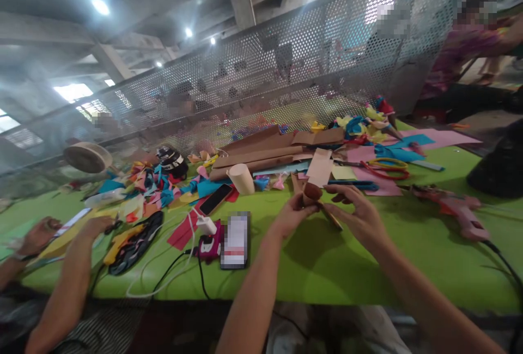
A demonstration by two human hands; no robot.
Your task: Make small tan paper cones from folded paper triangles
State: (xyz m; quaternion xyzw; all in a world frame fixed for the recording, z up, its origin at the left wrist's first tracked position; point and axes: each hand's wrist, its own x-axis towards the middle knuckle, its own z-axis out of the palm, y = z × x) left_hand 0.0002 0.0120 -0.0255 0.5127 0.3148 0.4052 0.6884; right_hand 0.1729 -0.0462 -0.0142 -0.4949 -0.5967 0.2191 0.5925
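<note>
My left hand (295,213) is closed around a small rolled brown paper piece (312,191) with a rounded top, held above the green table. Beside it, my right hand (359,211) has its fingers apart, and its thumb is close to a narrow brown strip (334,219) that slants down from the roll. Whether the strip is joined to the roll is hidden by the fingers. A light tan paper rectangle (321,165) lies just behind the roll. Blue-handled scissors (359,184) rest behind my right hand.
On the green table (327,272) are a pink glue gun (461,212), red-and-yellow-handled scissors (384,168), a tan cylinder (241,178), phones (235,239), a magenta power adapter (210,242) with cables, and brown sheets (257,158). Another person's hands (96,226) work at left. A perforated screen stands behind.
</note>
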